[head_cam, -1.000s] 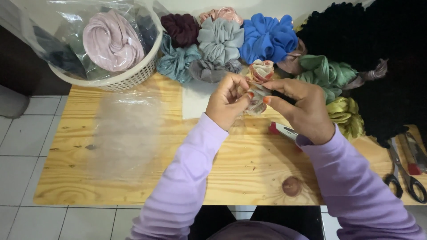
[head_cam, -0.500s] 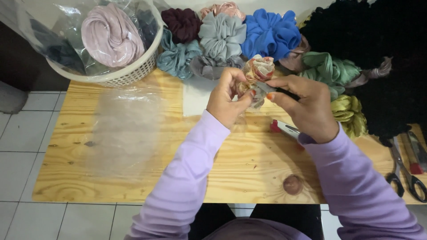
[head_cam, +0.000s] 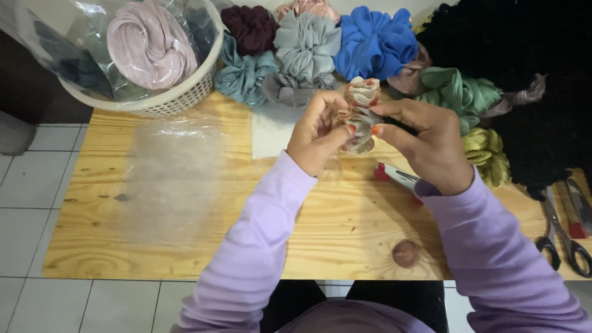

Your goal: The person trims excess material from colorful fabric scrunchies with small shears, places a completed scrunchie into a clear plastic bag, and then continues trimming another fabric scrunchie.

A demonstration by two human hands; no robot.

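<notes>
Fabric of a beige scrunchie [head_cam: 361, 114] was pinched between both hands above the wooden table [head_cam: 185, 246]. The left hand [head_cam: 317, 132] had its fingers closed on the near side, and the right hand [head_cam: 425, 142] gripped the top with thumb and forefinger. Behind lay a blue scrunchie [head_cam: 376, 43], a grey scrunchie [head_cam: 306, 46], and a white basket [head_cam: 179, 98].

A clear plastic bag [head_cam: 172, 179] lies flat on the wooden table [head_cam: 345, 240].
</notes>
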